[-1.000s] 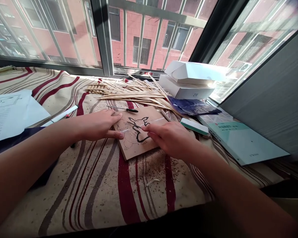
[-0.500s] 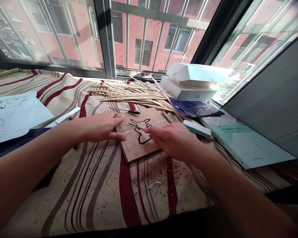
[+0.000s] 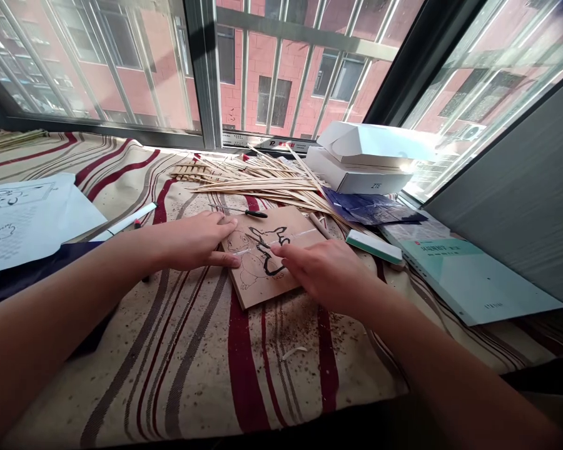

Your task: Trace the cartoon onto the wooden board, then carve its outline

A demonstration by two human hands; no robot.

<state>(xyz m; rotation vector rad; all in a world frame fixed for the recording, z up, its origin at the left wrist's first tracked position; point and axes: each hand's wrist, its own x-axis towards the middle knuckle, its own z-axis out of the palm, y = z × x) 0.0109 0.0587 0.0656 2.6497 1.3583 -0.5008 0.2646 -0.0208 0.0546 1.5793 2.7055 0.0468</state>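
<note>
Many things lie in my view, which I watch from far away through the head camera. The biggest is the window (image 3: 206, 75) with metal bars, and under it is a wide ledge covered by a striped cloth (image 3: 244, 375). On this cloth I see two white boxes (image 3: 359, 175), a book (image 3: 473, 281), a paper with drawings (image 3: 28, 219) and a big pile of thin wood strips (image 3: 258, 184). In the middle, just below the pile, lies a flat wood board (image 3: 263, 290) with a black drawing of an animal. It looks light and stiff but thin, so I think the safe place to take it is by the side edges, not by the thin corners. The left hand (image 3: 192, 240) is open, with its fingertips (image 3: 229, 220) on the left edge of the board. The right hand (image 3: 328, 269) is open too, and its fingertips (image 3: 278, 249) rest on the board near a thin pale strip (image 3: 300, 234). Neither hand closes on anything. A small knife (image 3: 256, 214) lies just above the board
</note>
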